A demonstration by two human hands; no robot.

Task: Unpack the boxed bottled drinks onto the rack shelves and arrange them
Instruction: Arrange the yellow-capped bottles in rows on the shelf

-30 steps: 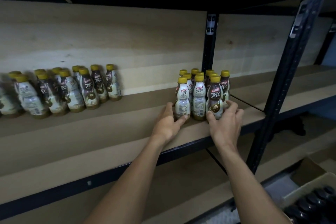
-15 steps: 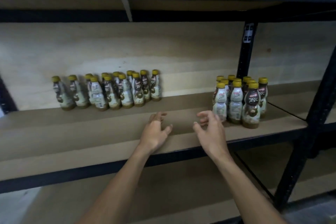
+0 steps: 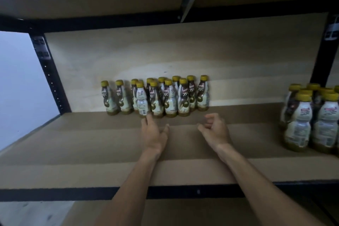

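Several yellow-capped drink bottles stand in a cluster (image 3: 161, 97) at the back of the wooden shelf (image 3: 91, 152). A second cluster of the same bottles (image 3: 311, 119) stands at the right edge of view. My left hand (image 3: 154, 134) stretches forward over the shelf, fingers straight, its fingertips close to the foot of a front bottle (image 3: 142, 100). My right hand (image 3: 214, 130) hovers over the shelf between the two clusters with its fingers loosely curled, holding nothing.
Black metal uprights stand at the left (image 3: 49, 73) and the right (image 3: 324, 49) of the bay. The shelf above (image 3: 128, 2) overhangs closely. A black front rail (image 3: 55, 193) edges the shelf, with a lower shelf beneath it.
Both hands let go of the right cluster and moved left across the shelf. My view swung left, so the back cluster now sits in the centre.
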